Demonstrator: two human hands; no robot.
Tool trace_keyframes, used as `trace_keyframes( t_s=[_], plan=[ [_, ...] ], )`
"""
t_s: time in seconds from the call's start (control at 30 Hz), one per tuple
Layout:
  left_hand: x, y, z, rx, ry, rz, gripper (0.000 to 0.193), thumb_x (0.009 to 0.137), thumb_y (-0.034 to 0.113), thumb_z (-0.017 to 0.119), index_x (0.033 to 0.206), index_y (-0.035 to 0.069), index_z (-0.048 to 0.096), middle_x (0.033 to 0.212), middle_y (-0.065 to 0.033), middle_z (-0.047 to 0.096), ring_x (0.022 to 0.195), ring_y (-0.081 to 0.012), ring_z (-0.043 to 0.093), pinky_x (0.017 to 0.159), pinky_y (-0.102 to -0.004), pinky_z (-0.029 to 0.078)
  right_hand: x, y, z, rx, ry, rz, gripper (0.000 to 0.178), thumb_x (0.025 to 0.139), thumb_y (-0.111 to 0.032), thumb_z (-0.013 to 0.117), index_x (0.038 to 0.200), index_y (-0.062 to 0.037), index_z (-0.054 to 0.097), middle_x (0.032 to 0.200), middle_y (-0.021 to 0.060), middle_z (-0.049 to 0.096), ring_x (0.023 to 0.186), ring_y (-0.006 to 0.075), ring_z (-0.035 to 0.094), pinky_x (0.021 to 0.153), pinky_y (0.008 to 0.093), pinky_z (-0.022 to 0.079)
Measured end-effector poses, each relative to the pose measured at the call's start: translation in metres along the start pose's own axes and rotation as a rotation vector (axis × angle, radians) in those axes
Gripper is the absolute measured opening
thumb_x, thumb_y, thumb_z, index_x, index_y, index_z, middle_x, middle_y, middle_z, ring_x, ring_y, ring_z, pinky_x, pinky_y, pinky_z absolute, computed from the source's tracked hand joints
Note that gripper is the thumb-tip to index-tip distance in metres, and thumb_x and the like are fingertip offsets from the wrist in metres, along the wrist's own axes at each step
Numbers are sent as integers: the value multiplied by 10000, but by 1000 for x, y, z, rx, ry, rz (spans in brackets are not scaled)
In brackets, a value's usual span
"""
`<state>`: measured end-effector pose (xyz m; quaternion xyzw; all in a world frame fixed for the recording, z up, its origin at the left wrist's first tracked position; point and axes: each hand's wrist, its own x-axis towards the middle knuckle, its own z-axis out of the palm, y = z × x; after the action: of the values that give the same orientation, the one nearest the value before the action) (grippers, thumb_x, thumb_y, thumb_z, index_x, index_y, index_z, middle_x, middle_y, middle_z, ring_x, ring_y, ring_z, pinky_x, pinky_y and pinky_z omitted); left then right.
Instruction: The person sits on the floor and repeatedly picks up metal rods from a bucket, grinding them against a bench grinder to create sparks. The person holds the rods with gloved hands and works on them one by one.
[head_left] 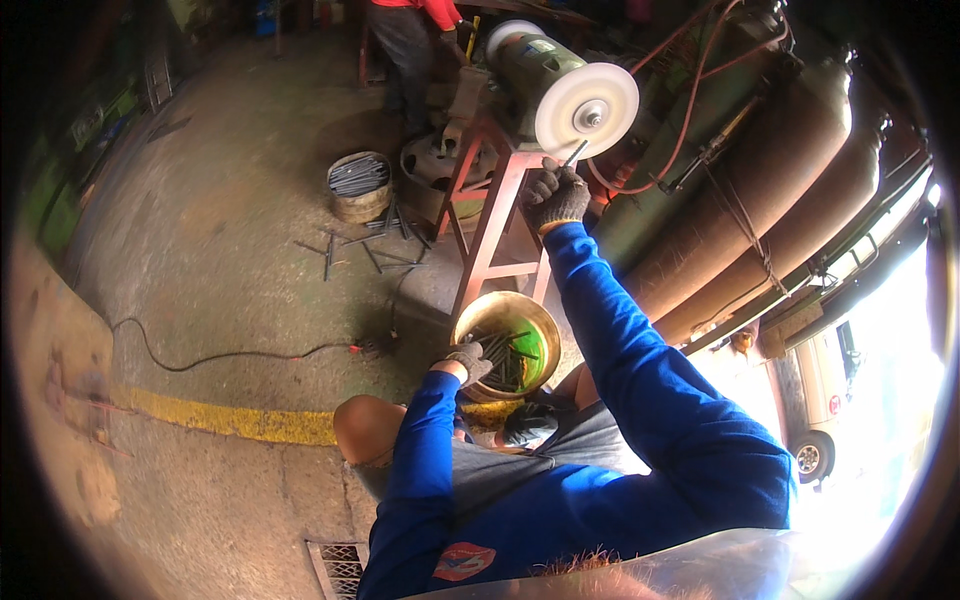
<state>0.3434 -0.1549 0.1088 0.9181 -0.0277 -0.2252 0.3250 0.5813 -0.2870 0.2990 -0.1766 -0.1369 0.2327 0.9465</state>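
Note:
My right hand point(556, 193), in a dark knit glove, is closed around a short metal rod point(577, 153). The rod's free end points up at the lower edge of a white grinding wheel point(560, 110); contact cannot be made out for certain. That wheel sits on a green bench grinder point(530, 62) on a red metal stand point(490, 225). Between my knees stands a round bucket point(546, 318), yellow-green inside, with several dark rods point(507, 362) in it. My gloved left hand point(470, 362) lies over the bucket's left rim, fingers reaching toward the rods, apparently apart.
A second bucket point(360, 205) full of rods stands beyond, with loose rods point(385, 255) around it. Large gas cylinders point(760, 180) lean at the right beside a red hose point(690, 120). A black cable point(230, 357) crosses the floor. Another person point(405, 60) stands behind the grinder.

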Motion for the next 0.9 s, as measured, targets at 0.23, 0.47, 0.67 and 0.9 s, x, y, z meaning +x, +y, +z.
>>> trace_keyframes(
  t_s=[0.23,0.47,0.67,0.9],
  plan=[
    [4,-5,6,-41,18,-20,459,836,417,616,1139,73,651,1194,-221,632,1142,-389,590,965,-442,470,4,7,-3,-52,22,-20,241,943,-346,452,797,-162,508,531,-80,275,419,107,271,414,282,231],
    [1,-2,-2,-26,9,51,417,813,400,579,1027,54,671,1105,-256,636,1055,-423,611,900,-476,482,12,22,-59,-287,231,-163,261,950,-466,472,821,-249,542,639,-65,499,514,132,476,456,290,380],
    [10,5,-7,57,-120,46,400,804,382,556,961,35,679,1050,-245,649,1026,-430,611,845,-481,484,-94,82,-134,-1751,281,-81,274,735,-270,679,976,-143,650,782,107,649,791,302,637,687,399,499],
    [2,4,10,-13,-63,46,409,860,328,634,1125,17,652,1131,-248,649,1080,-391,620,895,-417,481,-272,139,-240,-2146,364,270,253,811,-240,596,993,-96,696,808,192,671,751,378,654,664,435,515]
  ],
)
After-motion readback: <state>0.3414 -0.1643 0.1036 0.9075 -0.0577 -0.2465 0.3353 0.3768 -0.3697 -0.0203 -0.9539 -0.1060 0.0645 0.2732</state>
